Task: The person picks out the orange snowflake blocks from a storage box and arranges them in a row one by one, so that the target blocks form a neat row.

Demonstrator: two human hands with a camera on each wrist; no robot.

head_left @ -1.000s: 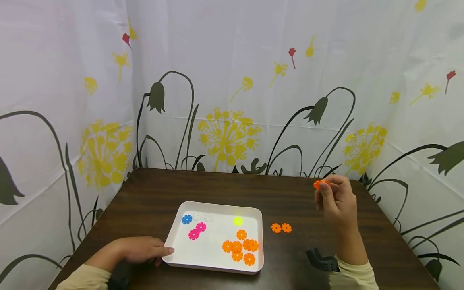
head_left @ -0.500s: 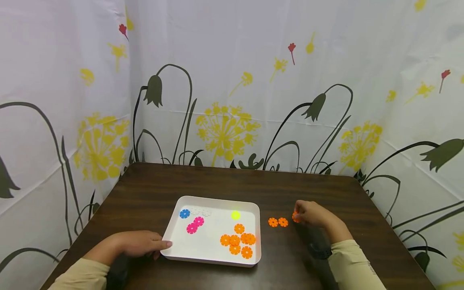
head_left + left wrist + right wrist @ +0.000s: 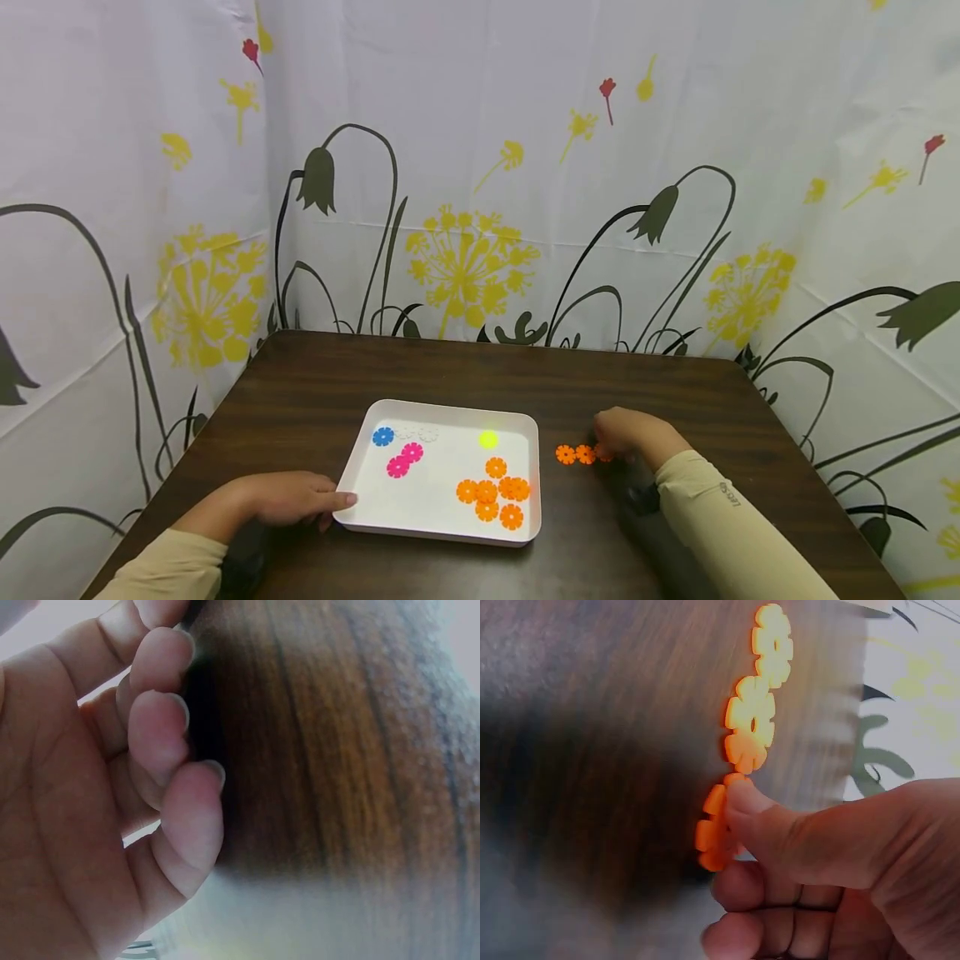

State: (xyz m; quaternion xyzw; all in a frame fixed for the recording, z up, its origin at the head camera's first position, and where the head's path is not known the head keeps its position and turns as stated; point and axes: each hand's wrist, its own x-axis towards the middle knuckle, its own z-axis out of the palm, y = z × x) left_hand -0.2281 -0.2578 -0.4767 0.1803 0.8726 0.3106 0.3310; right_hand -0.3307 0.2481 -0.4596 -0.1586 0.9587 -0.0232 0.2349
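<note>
Hands: well apart, 1 per side of the table (image 3: 450,367).

L hand (image 3: 288,498): grips the white tray (image 3: 420,510) at its near-L corner, thumb over rim, other fingers curled at the outer side. L wrist view shows palm & curled fingertips close to the dark wood-grain surface; exact fingertip contact w/ tray: cannot tell.

R hand (image 3: 633,435): pinches an orange disc (image 3: 714,832), thumb on its face; index finger hidden. Remaining visible fingers curl below thumb. Held disc is low over table, R of tray, at R end of a row. Other 2 pcs in row: middle orange disc (image 3: 585,454) & end orange disc (image 3: 565,454), the latter nearest tray. Held disc sits just beside middle disc; whether edges interlock, cannot tell. All 3 are notched, flower-shaped.

Tray contents: blue disc (image 3: 383,437) at far L, w/ pale discs (image 3: 427,434) beside it; pink discs (image 3: 398,467), 2 pcs, nearer; yellow disc (image 3: 488,439) at far R; orange cluster (image 3: 487,510) at near R, some pcs overlapping.

Background: white curtain (image 3: 480,108) w/ yellow, red & dark-green plant print. Both sleeves (image 3: 738,521) beige.
</note>
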